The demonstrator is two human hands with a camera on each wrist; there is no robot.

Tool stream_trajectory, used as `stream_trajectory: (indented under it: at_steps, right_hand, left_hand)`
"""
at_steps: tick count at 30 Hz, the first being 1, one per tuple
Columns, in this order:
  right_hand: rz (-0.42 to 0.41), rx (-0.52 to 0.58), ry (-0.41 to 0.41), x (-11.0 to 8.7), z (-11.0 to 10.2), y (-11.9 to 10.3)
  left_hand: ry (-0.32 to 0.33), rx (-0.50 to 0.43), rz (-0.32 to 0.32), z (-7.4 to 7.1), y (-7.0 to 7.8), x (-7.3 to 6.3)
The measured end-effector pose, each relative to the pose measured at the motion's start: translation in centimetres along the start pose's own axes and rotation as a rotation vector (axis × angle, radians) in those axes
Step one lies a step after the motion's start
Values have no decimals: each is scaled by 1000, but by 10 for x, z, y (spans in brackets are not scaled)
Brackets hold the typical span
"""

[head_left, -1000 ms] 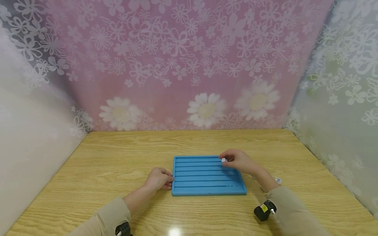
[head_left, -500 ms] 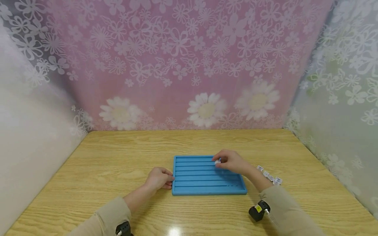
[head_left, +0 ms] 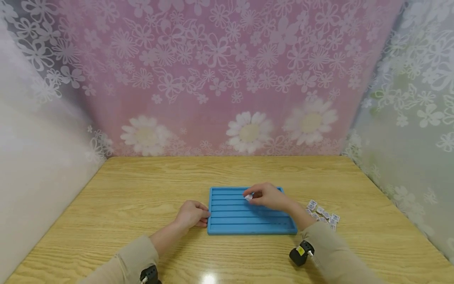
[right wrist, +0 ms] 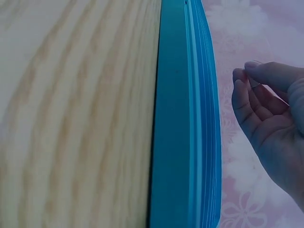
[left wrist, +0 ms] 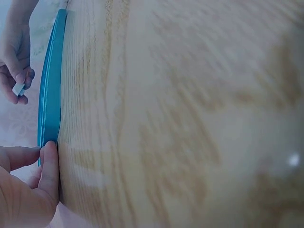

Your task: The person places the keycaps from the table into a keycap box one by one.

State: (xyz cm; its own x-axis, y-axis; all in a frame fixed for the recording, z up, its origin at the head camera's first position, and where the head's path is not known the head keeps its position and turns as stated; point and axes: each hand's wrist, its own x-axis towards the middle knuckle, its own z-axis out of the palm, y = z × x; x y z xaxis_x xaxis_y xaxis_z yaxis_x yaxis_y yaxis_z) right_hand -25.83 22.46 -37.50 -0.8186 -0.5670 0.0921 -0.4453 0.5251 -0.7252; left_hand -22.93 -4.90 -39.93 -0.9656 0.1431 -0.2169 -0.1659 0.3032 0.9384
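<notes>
A blue tray [head_left: 252, 231] with several parallel ridges lies on the table. At its left edge my left hand [head_left: 191, 215] holds the rim between thumb and fingers; in the left wrist view that hand [left wrist: 29, 183] has its fingertips at the tray's end. Over the far half of the tray, my right hand [head_left: 267, 197] pinches a small white tile [head_left: 248, 197] between thumb and fingers. The tile [left wrist: 18, 89] also shows in the left wrist view. In the right wrist view the right hand [right wrist: 270, 107] is seen palm side, above the tray, with the tile mostly hidden by its fingers.
Several small white tiles [head_left: 323, 214] with dark printed marks lie in a loose cluster on the wooden table [head_left: 149, 177], right of the tray beside my right forearm. A pink flowered curtain [head_left: 198, 79] hangs behind the table.
My right hand has moved left across the tray with the white tile in its fingers. More of the tile cluster shows on the right. The left hand stays at the tray's edge.
</notes>
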Motion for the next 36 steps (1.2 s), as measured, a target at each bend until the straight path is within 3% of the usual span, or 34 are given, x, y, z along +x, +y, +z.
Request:
stream_trajectory:
  at_steps: [10,23,36]
  right_hand:
    - [-12,-64,10,14,15,-9]
    - [22,-35,41,20,26,-16]
    - [-73,-50,26,27,30,-20]
  left_hand:
    - [1,10,15,0,3,-3]
    - [-20,4,9,-3,2,-3]
    - [-2,8,-8,0,2,-2]
